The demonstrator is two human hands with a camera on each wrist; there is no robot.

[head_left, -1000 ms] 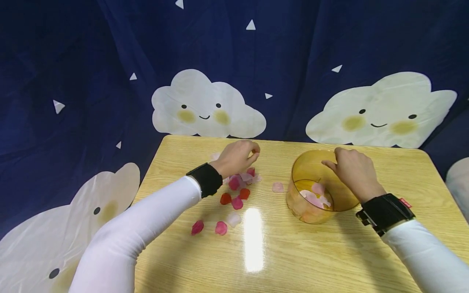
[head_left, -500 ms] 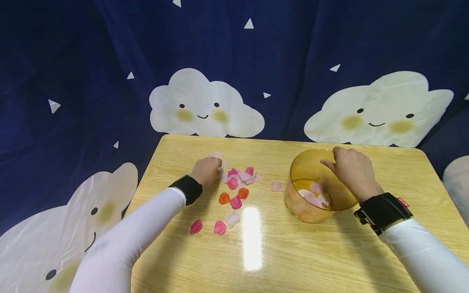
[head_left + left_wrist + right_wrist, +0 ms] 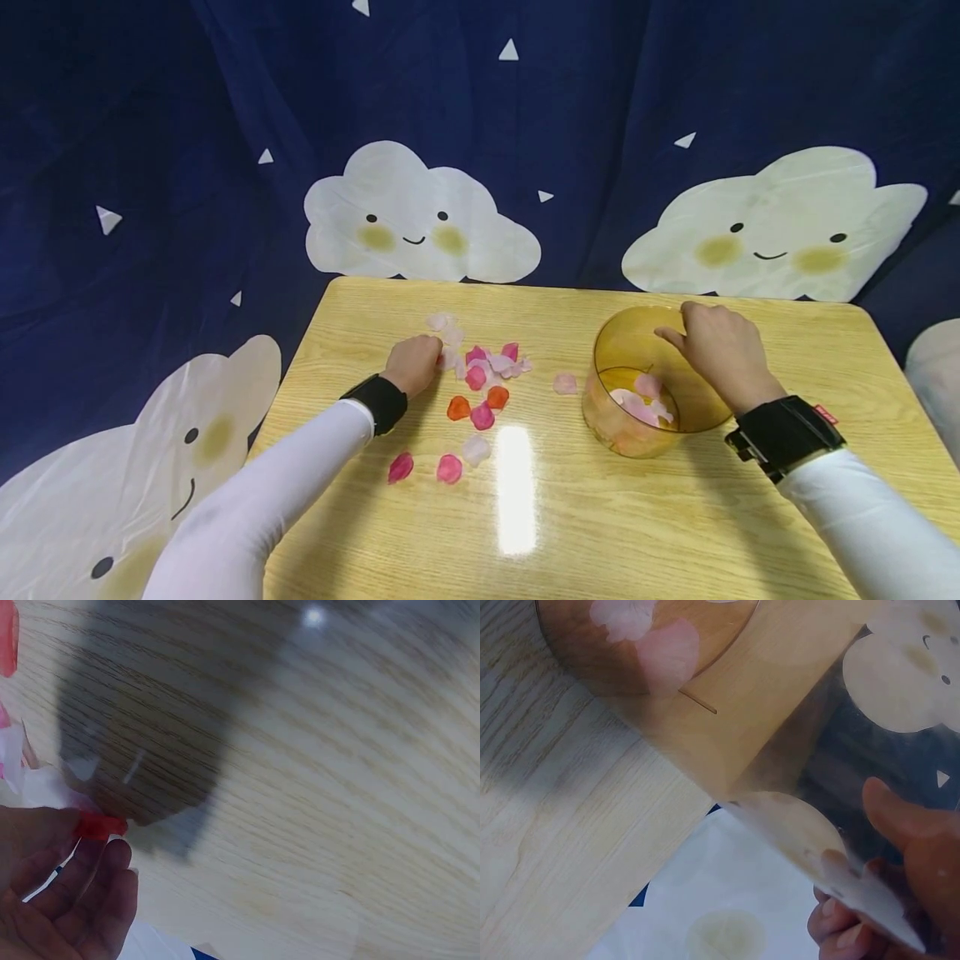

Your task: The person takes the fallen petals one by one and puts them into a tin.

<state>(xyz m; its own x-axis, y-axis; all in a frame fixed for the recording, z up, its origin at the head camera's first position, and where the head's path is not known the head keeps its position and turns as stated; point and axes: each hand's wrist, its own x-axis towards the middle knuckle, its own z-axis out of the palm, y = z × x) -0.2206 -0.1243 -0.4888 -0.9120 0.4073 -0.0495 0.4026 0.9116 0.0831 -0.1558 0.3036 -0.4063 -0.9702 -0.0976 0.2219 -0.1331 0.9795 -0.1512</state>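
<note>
My left hand [image 3: 414, 365] is low over the left part of the table, beside pale pink petals [image 3: 450, 337]. Between its thumb and fingertips it pinches a red petal [image 3: 101, 826], seen in the left wrist view. My right hand [image 3: 723, 354] grips the far right rim of a clear amber bowl [image 3: 617, 425], thumb inside and fingers outside in the right wrist view. Several light pink petals [image 3: 637, 406] lie at the bottom of this bowl.
Magenta and pink petals [image 3: 475, 378] cluster right of my left hand. Orange-red petals [image 3: 497, 397] lie nearer. A few petals [image 3: 449, 469] are scattered towards the front, and a lone pale petal [image 3: 566, 383] is beside the bowl. A dark cloud-print curtain [image 3: 585, 125] hangs behind the table.
My left hand has moved left and towards me, from above the petal cluster down to its left side. My right hand and the bowl have stayed in place.
</note>
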